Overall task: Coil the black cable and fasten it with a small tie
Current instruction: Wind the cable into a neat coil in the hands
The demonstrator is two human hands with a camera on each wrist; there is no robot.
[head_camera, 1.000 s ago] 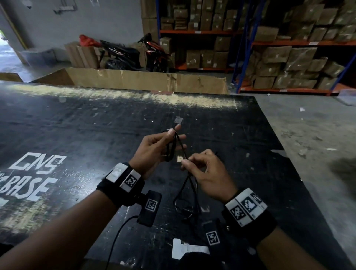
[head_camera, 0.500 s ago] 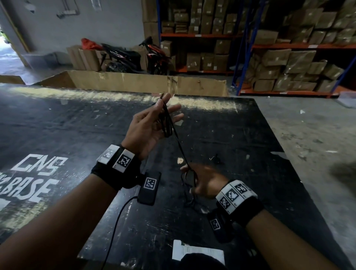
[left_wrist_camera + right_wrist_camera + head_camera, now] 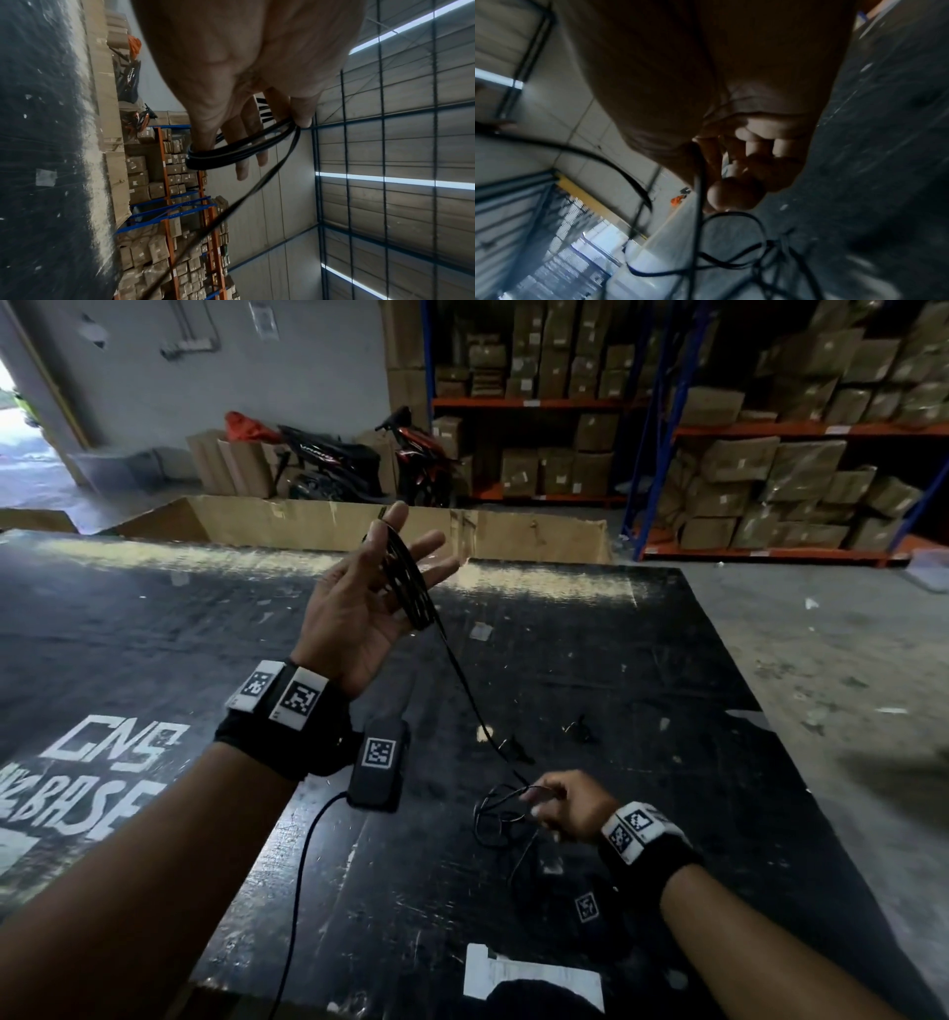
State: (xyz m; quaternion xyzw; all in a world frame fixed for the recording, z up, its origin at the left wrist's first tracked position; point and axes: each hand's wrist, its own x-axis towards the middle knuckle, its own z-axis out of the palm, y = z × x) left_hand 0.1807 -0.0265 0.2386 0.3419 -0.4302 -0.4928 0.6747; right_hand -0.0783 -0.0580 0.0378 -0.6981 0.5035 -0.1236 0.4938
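Note:
My left hand is raised over the black table, palm up, fingers spread and straight. Several loops of the black cable are wound round it; in the left wrist view the loops hang between the outer finger and the thumb side of the hand. One strand runs down to my right hand, which pinches it low over the table. The loose remainder lies in tangled loops below that hand. A small dark twisted piece, possibly the tie, lies on the table.
A white paper label lies at the table's near edge. An open cardboard box stands behind the table. The table's right edge drops to a concrete floor. Shelves of cartons and parked motorbikes stand at the back.
My left hand has risen up and away with the coil and its fingers have straightened. My right hand has dropped down along the cable toward the table.

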